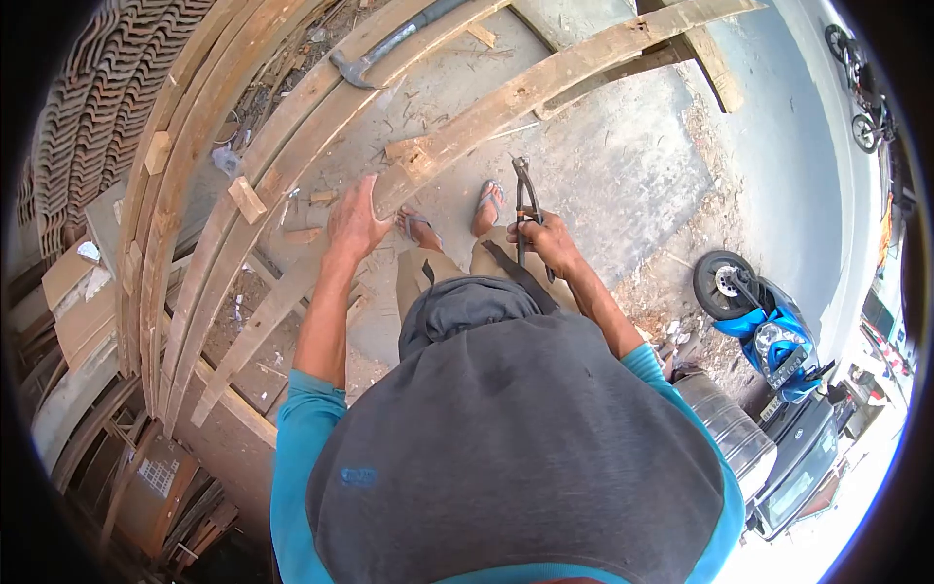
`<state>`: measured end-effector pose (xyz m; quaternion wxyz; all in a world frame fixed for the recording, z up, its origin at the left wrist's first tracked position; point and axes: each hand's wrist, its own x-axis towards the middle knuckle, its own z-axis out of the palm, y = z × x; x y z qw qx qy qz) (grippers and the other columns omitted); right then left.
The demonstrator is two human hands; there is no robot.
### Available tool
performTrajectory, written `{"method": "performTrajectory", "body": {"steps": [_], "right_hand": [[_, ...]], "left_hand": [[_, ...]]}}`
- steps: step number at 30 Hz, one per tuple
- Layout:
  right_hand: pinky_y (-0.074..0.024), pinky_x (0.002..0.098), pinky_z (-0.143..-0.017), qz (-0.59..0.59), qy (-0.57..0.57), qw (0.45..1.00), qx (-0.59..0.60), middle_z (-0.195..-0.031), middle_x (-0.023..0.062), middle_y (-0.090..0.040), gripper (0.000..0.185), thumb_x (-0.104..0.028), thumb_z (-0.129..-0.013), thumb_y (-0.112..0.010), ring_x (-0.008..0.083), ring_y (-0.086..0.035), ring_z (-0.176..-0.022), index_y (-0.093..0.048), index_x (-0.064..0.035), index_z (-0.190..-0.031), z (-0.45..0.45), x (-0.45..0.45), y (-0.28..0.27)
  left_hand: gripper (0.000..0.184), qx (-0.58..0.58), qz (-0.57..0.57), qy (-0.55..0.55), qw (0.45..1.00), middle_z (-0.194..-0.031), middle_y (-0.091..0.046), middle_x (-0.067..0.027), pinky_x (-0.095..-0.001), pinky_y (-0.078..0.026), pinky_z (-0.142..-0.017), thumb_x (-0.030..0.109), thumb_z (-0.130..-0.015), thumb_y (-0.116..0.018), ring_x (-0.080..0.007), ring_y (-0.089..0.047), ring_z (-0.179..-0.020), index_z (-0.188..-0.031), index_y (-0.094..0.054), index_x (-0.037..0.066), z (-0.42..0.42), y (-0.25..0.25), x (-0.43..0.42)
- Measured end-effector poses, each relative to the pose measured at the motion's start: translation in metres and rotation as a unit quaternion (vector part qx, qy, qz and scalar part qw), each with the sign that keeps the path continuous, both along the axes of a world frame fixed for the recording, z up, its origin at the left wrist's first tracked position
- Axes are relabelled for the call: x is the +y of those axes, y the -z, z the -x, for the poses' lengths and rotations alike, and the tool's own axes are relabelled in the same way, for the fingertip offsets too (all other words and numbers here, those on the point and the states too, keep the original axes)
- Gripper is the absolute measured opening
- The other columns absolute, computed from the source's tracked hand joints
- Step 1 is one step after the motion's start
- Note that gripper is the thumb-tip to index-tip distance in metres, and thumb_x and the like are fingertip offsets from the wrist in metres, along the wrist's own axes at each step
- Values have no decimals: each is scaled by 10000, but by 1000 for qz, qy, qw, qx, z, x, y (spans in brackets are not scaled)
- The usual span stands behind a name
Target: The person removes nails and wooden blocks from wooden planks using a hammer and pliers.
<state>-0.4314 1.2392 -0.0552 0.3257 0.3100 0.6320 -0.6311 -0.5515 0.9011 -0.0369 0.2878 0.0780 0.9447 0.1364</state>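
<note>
My left hand (pixel 358 220) grips the end of a long wooden plank (pixel 525 92), which stretches away to the upper right. Dark long-handled pincers (pixel 522 190) are in my right hand (pixel 547 241), its fingers wrapped round the handles and the jaws pointing away from me. A hammer (pixel 389 49) lies on the curved wooden beams (pixel 321 127) beyond my left hand. A small wood block (pixel 247 200) sits across two of those beams, left of my left hand.
Stacked roof tiles (pixel 107 97) stand at the upper left. Wood scraps and debris lie on the concrete floor (pixel 623 146) near my sandalled feet. On the right are a blue motorcycle (pixel 778 341), a metal drum (pixel 725 423) and a dark car (pixel 803 462).
</note>
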Motion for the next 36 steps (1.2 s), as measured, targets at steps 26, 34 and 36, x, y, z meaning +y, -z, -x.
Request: {"method": "performTrajectory", "body": {"steps": [26, 34, 36], "right_hand": [[-619, 422, -857, 32, 201, 978, 53, -1074, 203, -711, 400, -76, -973, -504, 280, -733, -960, -492, 114, -1324, -40, 42, -2], [-574, 369, -755, 26, 148, 989, -1, -1090, 111, -727, 495, -84, -951, -480, 201, -738, -943, -489, -25, -1442, -70, -14, -40], [-575, 359, -754, 13, 144, 989, -14, -1078, 114, -726, 495, -92, -941, -490, 201, -738, -916, -504, -25, -1431, -78, -22, -40]], "left_hand": [[435, 88, -35, 23, 995, -1057, -700, -218, -520, -513, -894, 312, -769, -816, -425, -654, -1030, -1105, -713, 56, -48, -6, 20], [481, 4, -27, -40, 999, -1070, -733, -231, -522, -535, -884, 395, -803, -788, -422, -691, -1035, -1148, -695, 73, -48, -18, 24], [482, 2, -16, -35, 999, -1068, -734, -228, -526, -534, -879, 394, -804, -788, -420, -692, -1033, -1153, -692, 75, -54, -16, 19]]}}
